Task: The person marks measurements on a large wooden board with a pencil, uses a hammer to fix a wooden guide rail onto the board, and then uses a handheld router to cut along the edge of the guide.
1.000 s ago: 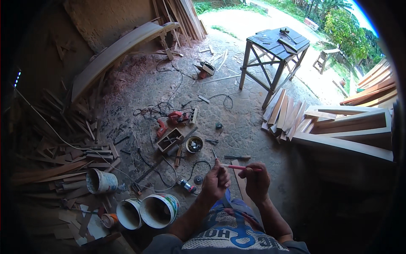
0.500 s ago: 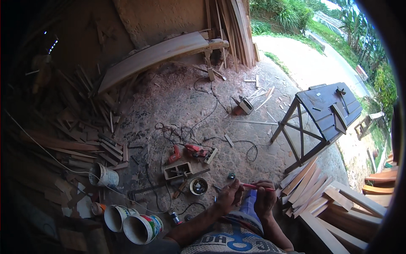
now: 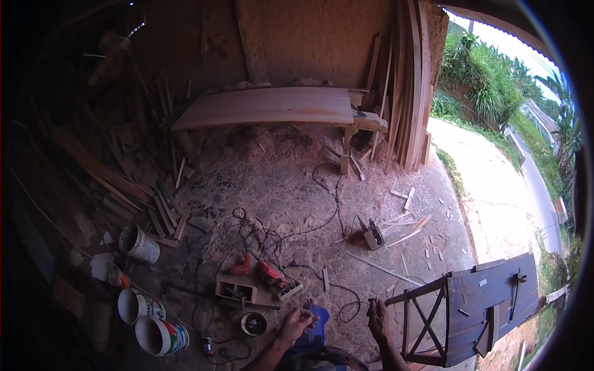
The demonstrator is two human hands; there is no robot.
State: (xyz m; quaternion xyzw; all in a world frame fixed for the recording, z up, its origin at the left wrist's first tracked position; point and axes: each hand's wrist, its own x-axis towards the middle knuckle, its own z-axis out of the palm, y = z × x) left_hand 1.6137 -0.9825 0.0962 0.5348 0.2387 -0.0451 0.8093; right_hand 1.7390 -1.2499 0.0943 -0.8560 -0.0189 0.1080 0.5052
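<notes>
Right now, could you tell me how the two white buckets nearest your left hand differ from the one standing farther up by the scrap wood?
The two near buckets lie tipped over side by side, their open mouths facing the camera; the far bucket stands more upright, only leaning, alone beside the scrap wood. One near bucket shows a coloured band; the far bucket looks plain. All are white, round, and sit on the dusty floor.

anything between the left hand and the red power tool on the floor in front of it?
Nothing visible. The left hand is raised above the floor, and the red power tool lies just ahead of it beside a small wooden box. Only bare floor and a loose black cable to the side; the cable doesn't cross the gap.
</notes>
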